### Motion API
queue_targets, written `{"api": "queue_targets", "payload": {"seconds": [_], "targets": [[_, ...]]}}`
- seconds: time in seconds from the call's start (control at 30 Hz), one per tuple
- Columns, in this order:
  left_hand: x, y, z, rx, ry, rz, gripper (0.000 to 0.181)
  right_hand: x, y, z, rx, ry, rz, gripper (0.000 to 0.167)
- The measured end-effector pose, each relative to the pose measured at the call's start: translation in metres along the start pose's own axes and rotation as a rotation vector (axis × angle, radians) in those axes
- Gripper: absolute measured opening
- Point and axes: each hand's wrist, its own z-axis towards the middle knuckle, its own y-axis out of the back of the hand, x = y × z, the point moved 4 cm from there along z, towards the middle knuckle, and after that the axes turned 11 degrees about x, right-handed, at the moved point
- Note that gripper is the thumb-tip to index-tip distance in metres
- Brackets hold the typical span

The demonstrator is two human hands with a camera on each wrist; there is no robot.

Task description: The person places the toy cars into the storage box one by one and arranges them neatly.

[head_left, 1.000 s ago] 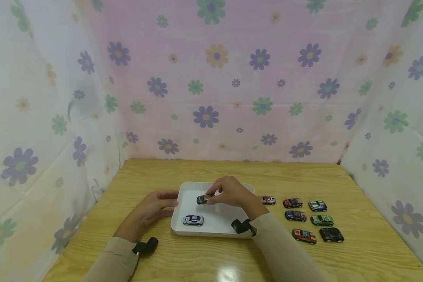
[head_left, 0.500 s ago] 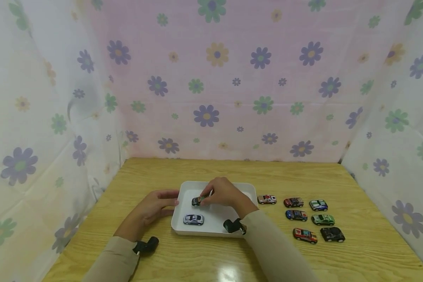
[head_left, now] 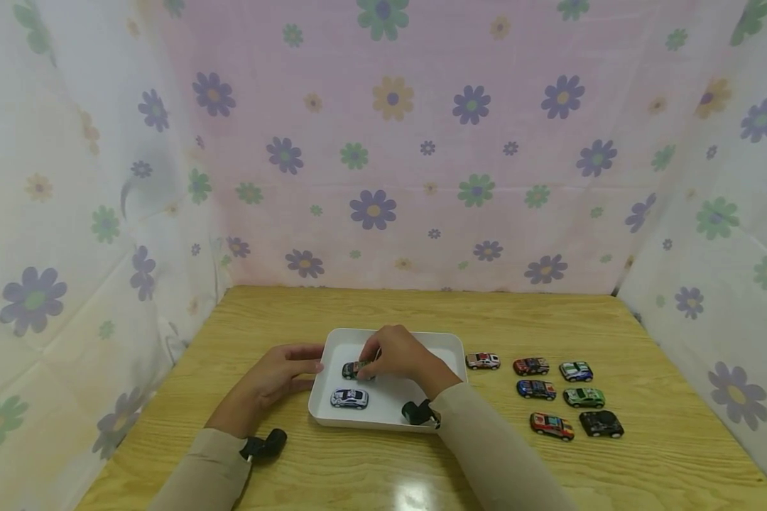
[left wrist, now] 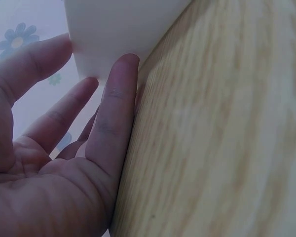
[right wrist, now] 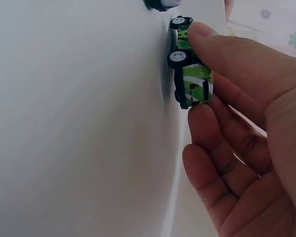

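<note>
My right hand (head_left: 401,355) pinches a green-and-black camouflage toy car (right wrist: 196,81) between thumb and fingers. In the right wrist view the car's wheels are very near the floor of the white tray (head_left: 388,426); whether they touch is unclear. A white toy car (head_left: 349,399) with dark markings stands in the tray's front left part, just nearer than the held one. At the tray's left wall, my left hand (head_left: 280,376) has its fingers extended, and in the left wrist view the fingertips (left wrist: 124,66) touch the wall's outer face.
Right of the tray, a white-and-red toy car (head_left: 483,361) stands close to its wall. Farther right are several more, among them a blue one (head_left: 536,389), a red one (head_left: 552,426), a green one (head_left: 584,397) and a black one (head_left: 601,424). Flowered curtains surround the wooden table (head_left: 358,468).
My right hand has moved left with the camouflage toy car and lowered it in the tray, behind the white one. My left hand stays at the tray's left wall.
</note>
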Motion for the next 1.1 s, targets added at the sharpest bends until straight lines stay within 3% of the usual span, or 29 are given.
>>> {"api": "queue_targets", "payload": {"seconds": [0.77, 1.1], "targets": [[0.0000, -0.0001, 0.0006, 0.017, -0.008, -0.005, 0.057, 0.0018, -0.0065, 0.0005, 0.021, 0.059, 0.027, 0.019], [-0.0009, -0.0002, 0.0007, -0.006, 0.007, -0.004, 0.057, 0.0021, -0.0057, -0.0009, 0.034, 0.057, 0.042, 0.019]]}}
